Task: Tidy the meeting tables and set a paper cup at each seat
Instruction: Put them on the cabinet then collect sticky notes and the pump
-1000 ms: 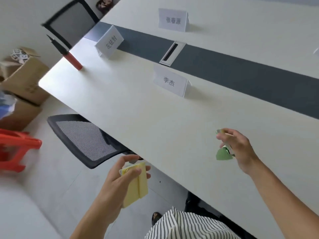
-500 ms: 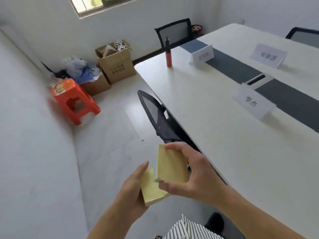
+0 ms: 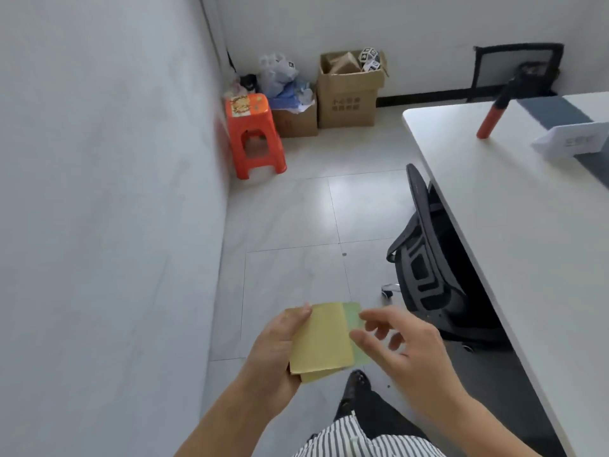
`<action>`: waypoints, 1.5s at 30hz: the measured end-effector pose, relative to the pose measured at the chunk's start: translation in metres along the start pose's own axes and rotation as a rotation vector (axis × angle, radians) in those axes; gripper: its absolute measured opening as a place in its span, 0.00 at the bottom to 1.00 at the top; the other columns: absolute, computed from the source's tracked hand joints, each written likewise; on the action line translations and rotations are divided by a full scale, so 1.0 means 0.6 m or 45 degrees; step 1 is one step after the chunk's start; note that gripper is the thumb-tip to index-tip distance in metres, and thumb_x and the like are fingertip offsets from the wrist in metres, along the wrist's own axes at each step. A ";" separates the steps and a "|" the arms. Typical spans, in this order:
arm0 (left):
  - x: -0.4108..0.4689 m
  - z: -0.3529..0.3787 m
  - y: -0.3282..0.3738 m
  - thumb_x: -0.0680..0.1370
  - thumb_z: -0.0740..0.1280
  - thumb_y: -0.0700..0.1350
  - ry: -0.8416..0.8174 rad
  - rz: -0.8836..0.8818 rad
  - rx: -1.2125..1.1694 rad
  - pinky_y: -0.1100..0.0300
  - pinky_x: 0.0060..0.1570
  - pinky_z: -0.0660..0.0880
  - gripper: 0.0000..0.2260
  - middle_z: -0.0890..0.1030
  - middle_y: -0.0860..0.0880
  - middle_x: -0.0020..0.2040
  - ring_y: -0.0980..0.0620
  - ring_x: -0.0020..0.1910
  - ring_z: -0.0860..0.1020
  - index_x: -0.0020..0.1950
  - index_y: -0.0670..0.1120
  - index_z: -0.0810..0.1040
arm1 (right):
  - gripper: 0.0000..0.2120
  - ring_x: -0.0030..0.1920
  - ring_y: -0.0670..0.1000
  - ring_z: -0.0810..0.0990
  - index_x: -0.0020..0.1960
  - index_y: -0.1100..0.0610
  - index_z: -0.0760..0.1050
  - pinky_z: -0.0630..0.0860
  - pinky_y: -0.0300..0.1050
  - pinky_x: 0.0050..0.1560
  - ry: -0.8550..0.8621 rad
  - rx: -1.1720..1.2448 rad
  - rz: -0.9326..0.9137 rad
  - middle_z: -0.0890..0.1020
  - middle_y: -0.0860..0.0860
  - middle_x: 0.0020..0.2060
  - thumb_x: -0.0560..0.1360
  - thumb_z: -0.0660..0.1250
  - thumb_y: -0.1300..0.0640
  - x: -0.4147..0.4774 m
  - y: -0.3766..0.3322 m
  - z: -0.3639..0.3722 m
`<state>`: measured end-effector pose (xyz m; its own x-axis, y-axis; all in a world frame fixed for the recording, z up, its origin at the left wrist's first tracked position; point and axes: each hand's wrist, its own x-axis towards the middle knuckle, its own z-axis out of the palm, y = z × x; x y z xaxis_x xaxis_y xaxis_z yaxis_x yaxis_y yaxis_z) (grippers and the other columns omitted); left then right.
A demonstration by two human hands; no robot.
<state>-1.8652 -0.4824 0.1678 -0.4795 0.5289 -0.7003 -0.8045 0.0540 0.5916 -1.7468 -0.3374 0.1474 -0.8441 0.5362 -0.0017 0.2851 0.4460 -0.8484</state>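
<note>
My left hand (image 3: 275,349) holds a stack of yellow sticky-note pads (image 3: 321,341) with a green pad (image 3: 355,331) showing along its right side, low in the middle of the view above the floor. My right hand (image 3: 400,344) hovers just right of the stack, fingers spread, thumb near the green pad's edge, gripping nothing. The white meeting table (image 3: 527,225) runs along the right. No paper cup is in view.
A black mesh chair (image 3: 425,258) is tucked under the table's edge. On the table stand a red-and-black pen-like stick (image 3: 494,110) and a white name card (image 3: 573,140). An orange stool (image 3: 253,133), cardboard boxes (image 3: 347,94) and bags sit in the far corner. A wall lies left.
The view has swung left, away from the table toward the floor and corner. My right hand let go of the pad it had laid onto the stack and now hovers open beside it.
</note>
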 end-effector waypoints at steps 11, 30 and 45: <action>0.201 -0.002 0.200 0.62 0.63 0.38 0.146 0.157 0.271 0.50 0.36 0.79 0.19 0.81 0.42 0.47 0.42 0.44 0.78 0.52 0.42 0.78 | 0.12 0.40 0.45 0.80 0.45 0.45 0.84 0.75 0.41 0.35 -0.156 0.273 0.112 0.83 0.46 0.40 0.75 0.69 0.63 0.306 0.018 0.079; 0.659 0.103 0.567 0.79 0.58 0.44 -0.050 0.095 0.043 0.49 0.44 0.73 0.11 0.81 0.40 0.47 0.43 0.46 0.77 0.55 0.41 0.77 | 0.18 0.34 0.52 0.78 0.49 0.61 0.72 0.74 0.39 0.34 -0.254 1.094 0.517 0.81 0.58 0.35 0.64 0.74 0.57 0.837 -0.013 0.030; 0.918 0.289 0.809 0.79 0.63 0.41 -0.440 0.009 0.555 0.48 0.46 0.73 0.06 0.82 0.43 0.47 0.45 0.46 0.77 0.53 0.42 0.77 | 0.06 0.44 0.43 0.80 0.48 0.48 0.80 0.76 0.34 0.40 0.616 0.386 0.604 0.85 0.44 0.42 0.71 0.74 0.54 1.121 0.048 -0.003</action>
<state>-2.4588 -0.0180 0.1386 -0.2820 0.7736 -0.5675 -0.5470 0.3562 0.7575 -2.3054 0.0375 0.1229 -0.3470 0.9092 -0.2302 0.3721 -0.0918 -0.9236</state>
